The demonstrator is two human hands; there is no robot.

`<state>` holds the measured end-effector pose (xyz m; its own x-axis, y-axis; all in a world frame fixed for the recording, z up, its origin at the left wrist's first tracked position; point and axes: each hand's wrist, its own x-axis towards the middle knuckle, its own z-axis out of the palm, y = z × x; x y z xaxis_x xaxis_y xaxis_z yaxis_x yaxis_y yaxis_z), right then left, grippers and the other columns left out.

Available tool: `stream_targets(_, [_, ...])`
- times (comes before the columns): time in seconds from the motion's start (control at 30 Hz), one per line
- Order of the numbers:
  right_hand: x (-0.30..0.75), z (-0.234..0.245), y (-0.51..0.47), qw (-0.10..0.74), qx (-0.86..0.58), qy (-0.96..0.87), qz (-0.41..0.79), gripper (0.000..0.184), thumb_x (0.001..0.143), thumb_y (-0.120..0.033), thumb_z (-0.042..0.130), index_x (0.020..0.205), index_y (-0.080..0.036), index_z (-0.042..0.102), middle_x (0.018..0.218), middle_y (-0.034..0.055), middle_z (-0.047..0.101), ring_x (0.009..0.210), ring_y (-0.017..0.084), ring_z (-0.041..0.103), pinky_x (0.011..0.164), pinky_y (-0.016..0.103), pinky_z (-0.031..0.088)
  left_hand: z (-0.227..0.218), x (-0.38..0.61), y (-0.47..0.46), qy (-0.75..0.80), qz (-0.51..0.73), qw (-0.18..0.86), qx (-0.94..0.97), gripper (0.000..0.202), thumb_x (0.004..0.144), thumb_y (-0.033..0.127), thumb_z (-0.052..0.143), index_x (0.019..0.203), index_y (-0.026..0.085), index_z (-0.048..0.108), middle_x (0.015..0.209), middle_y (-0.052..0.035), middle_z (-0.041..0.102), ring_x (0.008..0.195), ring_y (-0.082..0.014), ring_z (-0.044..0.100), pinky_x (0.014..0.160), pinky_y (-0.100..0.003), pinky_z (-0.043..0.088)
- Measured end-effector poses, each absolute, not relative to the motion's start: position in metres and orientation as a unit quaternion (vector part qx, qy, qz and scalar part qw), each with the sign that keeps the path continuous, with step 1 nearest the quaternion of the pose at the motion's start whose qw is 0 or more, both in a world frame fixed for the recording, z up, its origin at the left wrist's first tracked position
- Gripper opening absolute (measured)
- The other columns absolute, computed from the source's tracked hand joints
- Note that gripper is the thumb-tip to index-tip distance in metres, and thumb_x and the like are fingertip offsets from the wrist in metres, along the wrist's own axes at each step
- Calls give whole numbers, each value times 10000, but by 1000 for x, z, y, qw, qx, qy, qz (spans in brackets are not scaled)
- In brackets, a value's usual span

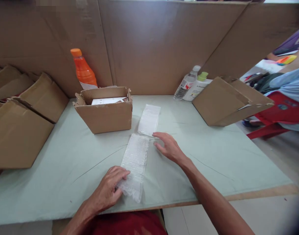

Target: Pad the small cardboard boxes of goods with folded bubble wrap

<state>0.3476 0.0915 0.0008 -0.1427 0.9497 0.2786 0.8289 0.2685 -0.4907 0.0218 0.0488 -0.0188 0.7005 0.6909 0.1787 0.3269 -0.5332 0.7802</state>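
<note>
Two flat, whitish bubble wrap pouches lie almost end to end on the pale green tabletop. The near bubble wrap pouch (pixel 136 153) has a loose, clear, crumpled end towards me. My left hand (pixel 111 186) holds that end by its left edge, fingers on top and thumb low at the side. Just beyond lies the far bubble wrap pouch (pixel 149 119). My right hand (pixel 167 147) is open beside its near right corner, index fingertip at the corner and thumb apart. Nothing is held in the right hand.
An open cardboard box (pixel 105 116) with white items stands behind the pouches. More cardboard boxes (pixel 19 130) are at left, and a tilted box (pixel 218 104) at right. An orange bottle (pixel 85 70), a clear bottle (pixel 187 83) and a white bottle (pixel 197 88) stand by the cardboard wall (pixel 164 49).
</note>
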Motion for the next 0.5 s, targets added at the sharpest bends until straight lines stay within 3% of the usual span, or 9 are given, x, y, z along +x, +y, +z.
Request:
stream_targets(0.1, [365, -19, 136, 219, -618, -754, 41, 347, 813, -133, 598, 1130, -214, 717, 1292, 112, 692, 1193, 323, 628, 917, 487, 519, -26, 18, 42, 302, 258, 369, 840, 614, 589, -33, 429, 1115, 225, 614, 1023, -44, 690, 1148, -252, 578, 980, -443, 492])
stream_targets(0.23, [367, -17, 165, 262, -627, -733, 9, 216, 890, -165, 543, 985, -200, 734, 1207, 123, 727, 1138, 318, 651, 935, 516, 508, -30, 19, 38, 305, 273, 352, 842, 563, 591, -21, 436, 1068, 214, 623, 1036, -60, 698, 1162, -268, 583, 1004, -478, 478])
stream_targets(0.37, [351, 15, 133, 318, -576, -753, -13, 198, 960, -213, 529, 1064, -219, 697, 1176, 90, 737, 1120, 266, 665, 952, 467, 515, -31, 21, 36, 313, 286, 327, 844, 555, 617, -26, 436, 1086, 208, 621, 1029, -63, 716, 1150, -270, 605, 969, -474, 490])
stream_targets(0.5, [310, 25, 73, 321, -476, -819, 15, 187, 958, -146, 544, 1069, -225, 672, 1124, 69, 750, 1066, 235, 685, 888, 420, 538, -31, 21, 36, 310, 291, 322, 846, 528, 651, -13, 461, 1106, 197, 625, 1050, -73, 726, 1159, -279, 610, 978, -483, 483])
